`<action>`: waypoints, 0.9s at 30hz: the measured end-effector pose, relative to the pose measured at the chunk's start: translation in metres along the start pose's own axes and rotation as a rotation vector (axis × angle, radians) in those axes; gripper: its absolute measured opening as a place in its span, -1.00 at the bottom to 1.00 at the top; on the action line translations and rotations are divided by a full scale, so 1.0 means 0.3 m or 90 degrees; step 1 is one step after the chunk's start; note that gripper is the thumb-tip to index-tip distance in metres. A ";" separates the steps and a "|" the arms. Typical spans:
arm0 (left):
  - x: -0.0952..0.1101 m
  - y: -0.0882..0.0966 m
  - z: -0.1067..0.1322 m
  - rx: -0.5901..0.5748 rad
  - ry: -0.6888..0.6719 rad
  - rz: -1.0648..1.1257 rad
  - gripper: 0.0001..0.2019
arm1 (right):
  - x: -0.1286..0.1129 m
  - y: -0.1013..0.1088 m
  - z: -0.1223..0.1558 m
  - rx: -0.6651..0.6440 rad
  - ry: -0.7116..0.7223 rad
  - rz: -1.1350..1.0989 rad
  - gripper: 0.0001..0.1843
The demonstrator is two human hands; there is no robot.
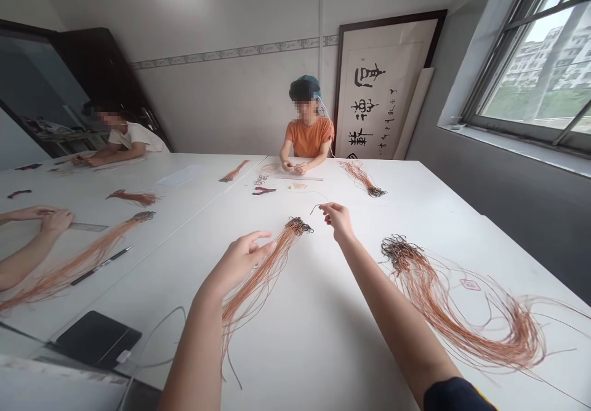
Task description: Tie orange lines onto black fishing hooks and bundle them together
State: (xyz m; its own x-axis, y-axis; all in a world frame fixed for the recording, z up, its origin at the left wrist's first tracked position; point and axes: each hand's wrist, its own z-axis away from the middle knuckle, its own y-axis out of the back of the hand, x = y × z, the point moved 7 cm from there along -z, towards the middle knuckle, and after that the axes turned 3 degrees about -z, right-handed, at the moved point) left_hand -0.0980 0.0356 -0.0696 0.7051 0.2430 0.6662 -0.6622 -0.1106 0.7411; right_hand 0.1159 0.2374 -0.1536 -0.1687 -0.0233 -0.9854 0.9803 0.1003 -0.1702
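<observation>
In the middle of the white table lies a long bundle of thin copper-coloured strands (272, 257), its far end a cluster of dark hooked tips. My left hand (242, 257) hovers over or rests against the bundle's left side, fingers stretched apart; whether it touches the strands I cannot tell. Just beyond the dark tips, my right hand (336, 219) pinches a short, thin strand with a curved end (314, 208) between thumb and forefinger. Any further length of it is hidden by the hand. To the right lies a larger, looped bundle of the same strands (438, 294).
More bundles lie at the far right (362, 177) and left (92, 251). Red-handled pliers (264, 191) rest before a co-worker in orange (308, 137). At left are another person's hands (50, 220) with a ruler (87, 227), a pen (101, 266) and a black flat case (98, 339).
</observation>
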 end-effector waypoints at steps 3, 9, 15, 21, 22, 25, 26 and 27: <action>-0.130 -0.032 0.015 -0.020 0.057 -0.034 -0.22 | 0.133 -0.063 -0.041 -0.001 -0.053 0.068 -0.67; -0.299 -0.072 0.080 -0.069 0.151 -0.097 -0.28 | 0.284 -0.133 -0.097 0.001 -0.086 0.171 -0.66; -0.353 -0.056 0.149 -0.086 0.183 -0.181 -0.48 | 0.321 -0.139 -0.143 0.006 -0.080 0.237 -0.69; -0.323 0.021 0.189 -0.001 0.192 -0.291 -0.53 | 0.323 -0.128 -0.149 0.014 -0.072 0.271 -0.70; -0.312 0.032 0.188 0.011 0.190 -0.299 -0.54 | 0.320 -0.128 -0.148 0.015 -0.068 0.274 -0.70; -0.264 0.056 0.172 0.029 0.177 -0.298 -0.59 | 0.308 -0.126 -0.142 0.014 -0.052 0.283 -0.71; -0.239 0.065 0.163 0.035 0.166 -0.293 -0.62 | 0.302 -0.123 -0.138 0.013 -0.046 0.286 -0.70; -0.208 0.076 0.152 0.044 0.151 -0.288 -0.65 | 0.295 -0.120 -0.132 0.011 -0.040 0.290 -0.70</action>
State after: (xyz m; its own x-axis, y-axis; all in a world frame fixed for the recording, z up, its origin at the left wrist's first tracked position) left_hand -0.1454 -0.0261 -0.0906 0.8348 0.4920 0.2472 -0.2810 -0.0054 0.9597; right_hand 0.0616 0.2711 -0.2348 0.2857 -0.0408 -0.9574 0.9547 0.0983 0.2808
